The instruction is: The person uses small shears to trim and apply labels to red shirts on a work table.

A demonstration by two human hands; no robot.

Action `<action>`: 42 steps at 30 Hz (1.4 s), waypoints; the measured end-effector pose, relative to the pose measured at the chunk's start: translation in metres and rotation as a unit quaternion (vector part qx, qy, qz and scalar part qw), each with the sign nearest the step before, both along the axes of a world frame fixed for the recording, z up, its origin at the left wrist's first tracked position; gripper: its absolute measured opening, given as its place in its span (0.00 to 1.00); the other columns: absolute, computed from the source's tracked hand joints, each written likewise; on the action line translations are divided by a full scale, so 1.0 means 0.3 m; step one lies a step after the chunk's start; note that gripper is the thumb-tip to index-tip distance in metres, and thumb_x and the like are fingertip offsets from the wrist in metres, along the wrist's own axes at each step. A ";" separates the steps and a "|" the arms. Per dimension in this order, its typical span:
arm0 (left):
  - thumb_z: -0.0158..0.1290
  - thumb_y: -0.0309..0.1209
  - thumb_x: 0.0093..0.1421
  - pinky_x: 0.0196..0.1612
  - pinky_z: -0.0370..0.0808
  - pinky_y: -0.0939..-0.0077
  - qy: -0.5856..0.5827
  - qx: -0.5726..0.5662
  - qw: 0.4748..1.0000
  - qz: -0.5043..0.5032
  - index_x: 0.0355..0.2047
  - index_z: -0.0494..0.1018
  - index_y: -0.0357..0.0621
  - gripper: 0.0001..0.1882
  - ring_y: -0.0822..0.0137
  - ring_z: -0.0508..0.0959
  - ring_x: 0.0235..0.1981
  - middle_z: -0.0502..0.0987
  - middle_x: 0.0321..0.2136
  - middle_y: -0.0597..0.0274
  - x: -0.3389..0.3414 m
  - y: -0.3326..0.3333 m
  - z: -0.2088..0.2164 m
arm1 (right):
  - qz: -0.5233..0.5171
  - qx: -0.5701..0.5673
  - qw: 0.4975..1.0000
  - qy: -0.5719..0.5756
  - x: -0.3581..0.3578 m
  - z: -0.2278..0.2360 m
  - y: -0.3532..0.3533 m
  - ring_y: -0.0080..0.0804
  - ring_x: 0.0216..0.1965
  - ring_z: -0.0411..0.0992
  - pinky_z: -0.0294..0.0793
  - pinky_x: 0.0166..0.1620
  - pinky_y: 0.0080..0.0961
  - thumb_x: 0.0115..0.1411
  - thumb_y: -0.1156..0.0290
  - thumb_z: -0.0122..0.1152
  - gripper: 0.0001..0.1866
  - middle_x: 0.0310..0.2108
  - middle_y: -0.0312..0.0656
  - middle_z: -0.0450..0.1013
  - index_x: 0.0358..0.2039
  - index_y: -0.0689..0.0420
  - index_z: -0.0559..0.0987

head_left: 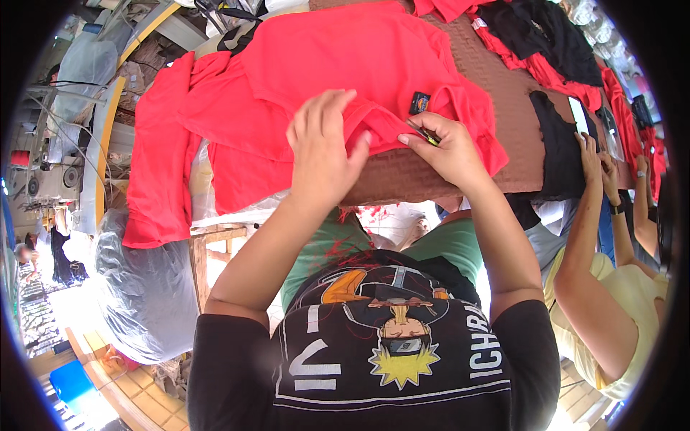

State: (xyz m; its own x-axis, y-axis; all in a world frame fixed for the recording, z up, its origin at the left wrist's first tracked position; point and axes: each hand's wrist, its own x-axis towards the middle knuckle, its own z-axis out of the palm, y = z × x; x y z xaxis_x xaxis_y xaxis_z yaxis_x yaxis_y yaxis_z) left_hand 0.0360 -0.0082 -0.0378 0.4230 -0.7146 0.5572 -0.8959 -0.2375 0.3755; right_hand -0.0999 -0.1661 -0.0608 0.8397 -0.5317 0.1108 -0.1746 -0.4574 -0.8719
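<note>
A red long-sleeved garment (345,50) lies spread over the brown-covered table in front of me, one sleeve (162,158) hanging over the left edge. My left hand (323,144) is raised over its near edge, fingers up and thumb apart, with nothing visible in it. Small dark snips with a yellow-green part (429,135) rest in the fingers of my right hand (451,152), partly covered by them. The right thumb tip is at the edge of the red cloth, beside a black label (419,102); whether it pinches the cloth I cannot tell.
Black and red garments lie at the far right of the brown tablecloth (496,93). On the right, a co-worker's hands (589,154) are at a black cloth piece (557,147). A plastic-wrapped bundle (144,287) stands at the left, near sewing equipment (57,179).
</note>
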 end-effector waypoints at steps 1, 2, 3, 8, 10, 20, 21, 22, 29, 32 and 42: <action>0.60 0.31 0.51 0.59 0.57 0.58 0.001 -0.011 1.000 0.013 0.51 0.70 0.46 0.25 0.53 0.68 0.52 0.73 0.46 0.55 0.035 -0.022 -0.003 | -0.003 0.001 1.000 -0.006 -0.002 0.023 0.005 0.16 0.30 0.66 0.67 0.34 0.18 0.55 0.72 0.67 0.11 0.26 0.30 0.71 0.36 0.62 0.78; 0.56 0.27 0.55 0.54 0.65 0.65 -0.056 0.015 0.998 -0.014 0.51 0.70 0.43 0.22 0.61 0.73 0.48 0.75 0.44 0.59 0.073 -0.034 0.008 | -0.008 0.023 0.998 -0.051 -0.010 0.044 0.008 0.15 0.28 0.64 0.65 0.33 0.18 0.56 0.70 0.66 0.09 0.25 0.29 0.70 0.34 0.62 0.78; 0.54 0.26 0.57 0.52 0.67 0.69 0.128 0.022 0.990 -0.062 0.51 0.70 0.41 0.20 0.65 0.74 0.46 0.76 0.43 0.60 0.089 -0.028 0.044 | -0.015 0.045 0.994 -0.099 -0.016 0.063 0.008 0.15 0.26 0.62 0.63 0.31 0.18 0.57 0.69 0.65 0.09 0.23 0.28 0.69 0.32 0.62 0.78; 0.50 0.28 0.65 0.43 0.73 0.84 0.611 0.032 0.759 -0.224 0.45 0.74 0.33 0.13 0.80 0.75 0.38 0.79 0.37 0.65 0.070 0.020 0.141 | -0.063 0.166 0.969 -0.169 -0.064 0.167 -0.024 0.10 0.24 0.54 0.55 0.27 0.13 0.60 0.67 0.64 0.11 0.20 0.20 0.60 0.23 0.58 0.77; 0.53 0.31 0.64 0.42 0.74 0.83 0.651 0.038 0.724 -0.226 0.44 0.75 0.33 0.14 0.79 0.76 0.36 0.79 0.35 0.65 0.056 0.032 0.143 | -0.058 0.139 0.976 -0.160 -0.071 0.152 -0.026 0.10 0.24 0.54 0.55 0.28 0.12 0.60 0.67 0.64 0.11 0.20 0.20 0.60 0.23 0.58 0.77; 0.56 0.28 0.61 0.40 0.74 0.83 0.627 0.009 0.752 -0.202 0.42 0.77 0.34 0.11 0.78 0.77 0.35 0.80 0.34 0.63 -0.005 0.030 0.116 | -0.068 -0.123 0.977 -0.162 -0.089 0.197 0.047 0.21 0.26 0.65 0.65 0.31 0.16 0.52 0.75 0.67 0.09 0.26 0.36 0.70 0.34 0.61 0.80; 0.56 0.28 0.61 0.40 0.74 0.83 0.632 0.007 0.748 -0.201 0.42 0.77 0.34 0.11 0.78 0.77 0.35 0.80 0.34 0.63 -0.006 0.034 0.112 | -0.045 -0.097 0.983 -0.152 -0.101 0.208 0.053 0.23 0.26 0.67 0.66 0.32 0.17 0.51 0.75 0.67 0.10 0.27 0.38 0.71 0.35 0.61 0.80; 0.56 0.27 0.61 0.40 0.74 0.83 0.637 0.004 0.745 -0.201 0.42 0.77 0.34 0.11 0.78 0.77 0.35 0.80 0.34 0.63 -0.008 0.037 0.108 | 0.000 -0.132 0.981 -0.142 -0.106 0.216 0.050 0.24 0.30 0.71 0.69 0.34 0.19 0.51 0.77 0.67 0.12 0.28 0.38 0.72 0.37 0.61 0.80; 0.55 0.27 0.61 0.39 0.74 0.85 0.712 -0.001 0.669 -0.211 0.40 0.76 0.33 0.10 0.80 0.77 0.34 0.79 0.32 0.64 -0.051 0.032 0.107 | 0.029 -0.165 0.974 -0.152 -0.089 0.216 0.101 0.30 0.30 0.73 0.72 0.34 0.21 0.47 0.82 0.67 0.09 0.29 0.40 0.72 0.31 0.62 0.78; 0.55 0.27 0.61 0.37 0.74 0.86 0.728 -0.040 0.652 -0.206 0.40 0.76 0.33 0.10 0.80 0.77 0.33 0.79 0.32 0.64 -0.058 0.030 0.089 | -0.006 -0.211 0.968 -0.137 -0.086 0.215 0.123 0.32 0.27 0.72 0.71 0.32 0.23 0.46 0.81 0.67 0.10 0.29 0.40 0.71 0.30 0.61 0.77; 0.54 0.27 0.61 0.42 0.73 0.81 0.728 -0.049 0.655 -0.196 0.40 0.76 0.34 0.10 0.77 0.77 0.36 0.80 0.35 0.62 -0.048 0.044 0.087 | 0.046 -0.080 0.986 -0.136 -0.143 0.259 0.098 0.32 0.38 0.75 0.73 0.40 0.27 0.48 0.72 0.70 0.17 0.35 0.39 0.76 0.39 0.59 0.77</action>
